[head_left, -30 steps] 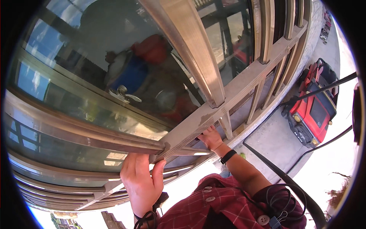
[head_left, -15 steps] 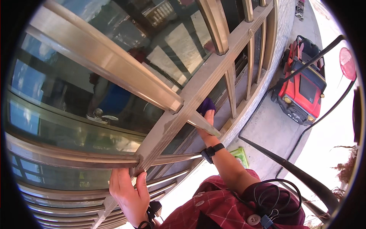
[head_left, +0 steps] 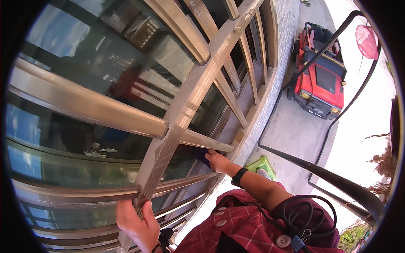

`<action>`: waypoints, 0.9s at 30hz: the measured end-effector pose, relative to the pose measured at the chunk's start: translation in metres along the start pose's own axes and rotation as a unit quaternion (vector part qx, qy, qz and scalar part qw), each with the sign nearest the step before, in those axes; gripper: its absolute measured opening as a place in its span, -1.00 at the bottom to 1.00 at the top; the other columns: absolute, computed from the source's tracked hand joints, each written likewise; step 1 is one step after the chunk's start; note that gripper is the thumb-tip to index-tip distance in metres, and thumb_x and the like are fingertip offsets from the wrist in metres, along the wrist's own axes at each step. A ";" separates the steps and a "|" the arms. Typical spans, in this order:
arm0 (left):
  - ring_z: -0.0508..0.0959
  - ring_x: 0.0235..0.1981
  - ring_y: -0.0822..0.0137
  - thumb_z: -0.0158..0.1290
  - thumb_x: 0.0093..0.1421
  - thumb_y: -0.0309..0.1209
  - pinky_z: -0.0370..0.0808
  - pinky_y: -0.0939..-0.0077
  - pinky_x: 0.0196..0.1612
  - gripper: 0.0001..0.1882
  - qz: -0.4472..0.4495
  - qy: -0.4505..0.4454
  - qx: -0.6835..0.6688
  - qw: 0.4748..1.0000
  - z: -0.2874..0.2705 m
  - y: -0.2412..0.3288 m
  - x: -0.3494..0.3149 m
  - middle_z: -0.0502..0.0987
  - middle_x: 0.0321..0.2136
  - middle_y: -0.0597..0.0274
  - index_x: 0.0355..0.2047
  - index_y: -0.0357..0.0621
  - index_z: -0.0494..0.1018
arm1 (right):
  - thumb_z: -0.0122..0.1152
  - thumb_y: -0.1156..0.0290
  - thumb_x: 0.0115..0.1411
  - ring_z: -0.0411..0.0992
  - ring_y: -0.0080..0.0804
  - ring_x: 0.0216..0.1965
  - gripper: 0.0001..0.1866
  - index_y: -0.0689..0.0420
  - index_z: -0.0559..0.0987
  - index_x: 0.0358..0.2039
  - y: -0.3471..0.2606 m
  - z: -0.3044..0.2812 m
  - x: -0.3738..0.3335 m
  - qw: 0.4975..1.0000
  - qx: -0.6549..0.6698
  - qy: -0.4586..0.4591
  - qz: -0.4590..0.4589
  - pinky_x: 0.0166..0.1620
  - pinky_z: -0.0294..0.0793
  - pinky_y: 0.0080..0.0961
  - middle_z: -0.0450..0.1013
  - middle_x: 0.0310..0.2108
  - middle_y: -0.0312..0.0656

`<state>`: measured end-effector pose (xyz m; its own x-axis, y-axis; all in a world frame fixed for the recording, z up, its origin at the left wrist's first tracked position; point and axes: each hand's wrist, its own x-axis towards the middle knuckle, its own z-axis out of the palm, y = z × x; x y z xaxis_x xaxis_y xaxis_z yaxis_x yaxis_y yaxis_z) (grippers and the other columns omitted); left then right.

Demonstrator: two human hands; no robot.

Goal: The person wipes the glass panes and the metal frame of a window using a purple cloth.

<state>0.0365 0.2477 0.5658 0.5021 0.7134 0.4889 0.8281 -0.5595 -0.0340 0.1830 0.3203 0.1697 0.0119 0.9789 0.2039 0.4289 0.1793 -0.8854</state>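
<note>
My left hand (head_left: 137, 223) grips the metal frame of the window grille at lower left, its fingers going behind the bar and the thumb on the near side. Reaching between the bars, my right hand (head_left: 217, 161) holds a dark purple cloth (head_left: 203, 156) low behind the grille, close to the sill. Part of the cloth is hidden by the bars. The bronze-coloured grille (head_left: 172, 137) has one wide flat bar crossed by several narrower ones. Behind it is the window glass (head_left: 63, 120), full of reflections, with a silver handle (head_left: 99, 150) showing.
A bright green container (head_left: 262, 166) stands on the ground past my right forearm. Further right, a red toy car (head_left: 322, 86) is parked on the concrete. A black tubular frame (head_left: 312, 166) runs across the right side, with a pink net (head_left: 366, 41) near its top.
My right hand has moved nearer along the inside of the grille with the cloth, from above a slanted bar to below it. The view has shifted; my left hand keeps its hold.
</note>
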 end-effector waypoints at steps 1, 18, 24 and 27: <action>0.44 -0.27 -0.19 0.08 0.11 -0.40 0.38 0.16 -0.21 -0.60 0.009 0.003 0.013 1.000 -0.002 0.000 0.000 0.44 -0.25 -0.13 -0.08 -0.37 0.33 | 0.10 0.57 -0.07 0.39 0.13 -0.16 -0.61 0.23 0.43 -0.14 -0.006 -0.008 0.000 1.000 0.001 0.003 -0.007 -0.12 0.41 -0.14 0.35 -0.22 0.13; 0.42 -0.26 -0.24 0.07 0.13 -0.30 0.35 0.07 -0.25 -0.55 0.010 0.007 0.037 0.999 -0.005 -0.006 -0.005 0.43 -0.22 -0.19 -0.07 -0.39 0.33 | 0.15 0.64 -0.02 0.42 -0.08 -0.36 -0.78 0.32 0.45 -0.30 -0.080 -0.264 -0.050 0.960 0.144 0.207 0.121 -0.24 0.41 -0.37 0.43 -0.40 0.04; 0.46 -0.44 -0.16 0.15 0.10 -0.30 0.38 0.10 -0.43 -0.69 0.025 -0.015 0.061 0.998 -0.018 0.011 0.009 0.43 -0.46 -0.12 -0.30 -0.31 0.40 | 0.21 0.60 -0.03 0.39 0.02 -0.27 -0.71 0.33 0.40 -0.26 -0.014 -0.252 0.034 0.973 0.051 0.217 0.054 -0.18 0.38 -0.31 0.41 -0.33 0.09; 0.37 -0.46 -0.22 0.09 0.15 -0.26 0.28 0.02 -0.45 -0.67 0.030 -0.001 0.034 0.999 -0.015 0.009 0.006 0.34 -0.47 -0.17 -0.33 -0.34 0.37 | 0.25 0.58 -0.06 0.38 0.11 -0.22 -0.67 0.32 0.40 -0.25 0.001 -0.244 0.061 0.967 0.032 0.252 0.019 -0.17 0.37 -0.25 0.40 -0.29 0.11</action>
<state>0.0433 0.2407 0.5814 0.5509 0.6806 0.4831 0.8119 -0.5711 -0.1212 0.4048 0.3560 0.2833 0.4724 0.8157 0.3340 0.3621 0.1659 -0.9173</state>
